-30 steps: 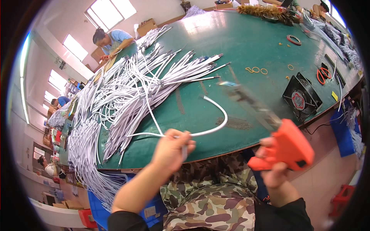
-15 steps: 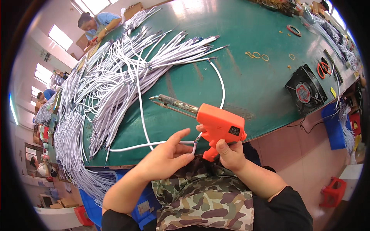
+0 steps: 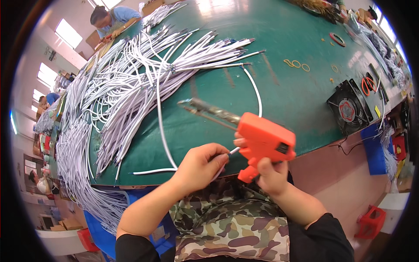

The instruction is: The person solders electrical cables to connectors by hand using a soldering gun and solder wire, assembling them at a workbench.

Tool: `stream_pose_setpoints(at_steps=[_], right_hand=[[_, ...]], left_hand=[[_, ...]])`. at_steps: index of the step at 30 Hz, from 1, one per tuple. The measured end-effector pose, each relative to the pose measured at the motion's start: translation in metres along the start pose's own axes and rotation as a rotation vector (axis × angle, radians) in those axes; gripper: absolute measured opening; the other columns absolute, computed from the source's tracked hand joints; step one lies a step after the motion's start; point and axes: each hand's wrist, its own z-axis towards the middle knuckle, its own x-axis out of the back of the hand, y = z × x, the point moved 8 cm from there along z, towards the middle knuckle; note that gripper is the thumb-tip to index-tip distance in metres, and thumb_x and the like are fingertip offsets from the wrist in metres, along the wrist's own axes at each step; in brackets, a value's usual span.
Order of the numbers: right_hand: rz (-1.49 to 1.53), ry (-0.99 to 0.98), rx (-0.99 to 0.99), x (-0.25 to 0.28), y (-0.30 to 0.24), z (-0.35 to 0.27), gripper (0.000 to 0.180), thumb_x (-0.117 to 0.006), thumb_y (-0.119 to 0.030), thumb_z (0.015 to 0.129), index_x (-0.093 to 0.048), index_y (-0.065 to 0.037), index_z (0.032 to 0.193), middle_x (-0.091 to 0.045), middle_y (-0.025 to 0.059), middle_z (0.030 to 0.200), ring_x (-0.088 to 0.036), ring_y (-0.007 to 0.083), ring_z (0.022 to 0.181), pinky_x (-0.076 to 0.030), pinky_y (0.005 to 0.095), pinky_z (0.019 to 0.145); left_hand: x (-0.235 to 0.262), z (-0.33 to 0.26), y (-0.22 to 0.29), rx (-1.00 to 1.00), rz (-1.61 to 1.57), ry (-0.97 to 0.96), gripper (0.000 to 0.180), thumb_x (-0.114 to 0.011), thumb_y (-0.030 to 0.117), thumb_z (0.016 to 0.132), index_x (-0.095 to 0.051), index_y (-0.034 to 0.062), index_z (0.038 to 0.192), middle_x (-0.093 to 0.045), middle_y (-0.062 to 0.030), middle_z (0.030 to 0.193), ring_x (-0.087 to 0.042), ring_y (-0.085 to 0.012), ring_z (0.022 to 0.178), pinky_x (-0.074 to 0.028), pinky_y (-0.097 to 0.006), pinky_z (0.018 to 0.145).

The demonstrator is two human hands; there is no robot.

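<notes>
An orange soldering gun (image 3: 267,137) sits in my right hand (image 3: 274,174), its metal barrel and tip aimed up and to the left above the table. My left hand (image 3: 197,169) pinches white cable at the table's near edge; its fingers partly hide the wire ends. One white cable (image 3: 255,89) curves from the table behind the gun and reappears near my right index finger. Another white cable (image 3: 153,171) runs left from my left hand along the table. Farther left lies a large heap of white cables (image 3: 126,105) with dark, stripped ends.
A black fan (image 3: 349,108) stands on the green table (image 3: 297,100) at right, beside orange-handled scissors (image 3: 369,85). Rubber bands (image 3: 297,64) and a tape roll (image 3: 337,39) lie farther back. Another person (image 3: 114,22) works at the far left. A red stool (image 3: 370,222) is on the floor.
My left fingers, spread before, have closed on the cable. The soldering gun has moved to the right with my right hand, and its barrel is slightly blurred.
</notes>
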Motion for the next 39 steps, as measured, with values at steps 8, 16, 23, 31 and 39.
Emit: stream_pose_setpoints(at_steps=[8, 16, 23, 31, 39], right_hand=[[0.021, -0.057, -0.159, -0.009, 0.021, -0.019, 0.068, -0.058, -0.047, 0.092, -0.041, 0.001, 0.136, -0.054, 0.0163, 0.131, -0.051, 0.0279, 0.124, -0.041, 0.0429, 0.104], [0.118, 0.002, -0.045, -0.013, 0.029, -0.004, 0.034, -0.063, -0.025, 0.094, -0.06, -0.002, 0.118, -0.063, 0.0045, 0.111, -0.057, 0.0078, 0.092, -0.05, 0.0252, 0.067], [0.079, -0.049, -0.026, -0.017, 0.027, 0.002, 0.045, -0.058, -0.032, 0.095, -0.052, -0.001, 0.126, -0.059, 0.0078, 0.115, -0.055, 0.0132, 0.094, -0.046, 0.0281, 0.075], [0.102, -0.025, -0.017, -0.022, 0.029, 0.004, 0.034, -0.06, -0.024, 0.096, -0.056, -0.001, 0.121, -0.062, 0.0027, 0.103, -0.054, 0.0068, 0.078, -0.046, 0.0238, 0.065], [0.147, 0.011, -0.017, -0.035, 0.035, 0.018, 0.033, -0.058, -0.025, 0.097, -0.058, -0.001, 0.12, -0.062, 0.0014, 0.107, -0.052, 0.0056, 0.08, -0.044, 0.0232, 0.067]], left_hand=[[-0.011, 0.001, -0.019, 0.108, -0.4, -0.091, 0.018, -0.058, 0.015, 0.095, -0.062, 0.0, 0.104, -0.065, -0.0051, 0.086, -0.065, -0.0142, 0.073, -0.054, -0.026, 0.064], [0.012, -0.018, 0.027, -0.421, 0.518, 0.199, 0.028, -0.068, 0.001, 0.078, -0.068, 0.0091, 0.105, -0.056, -0.01, 0.078, -0.058, -0.0286, 0.069, -0.048, -0.037, 0.061], [0.013, -0.018, 0.027, -0.653, 0.507, 0.214, 0.014, -0.068, -0.001, 0.078, -0.063, 0.0026, 0.09, -0.057, -0.0092, 0.076, -0.059, -0.0275, 0.069, -0.047, -0.037, 0.059], [0.026, 0.004, 0.016, -0.344, 0.541, 0.24, 0.013, -0.067, 0.013, 0.082, -0.063, 0.0005, 0.086, -0.06, -0.014, 0.075, -0.059, -0.031, 0.066, -0.047, -0.039, 0.06], [0.035, 0.018, 0.015, -0.104, 0.395, 0.079, 0.022, -0.061, 0.016, 0.087, -0.064, 0.0014, 0.102, -0.064, -0.0166, 0.078, -0.061, -0.0313, 0.068, -0.049, -0.037, 0.066]])
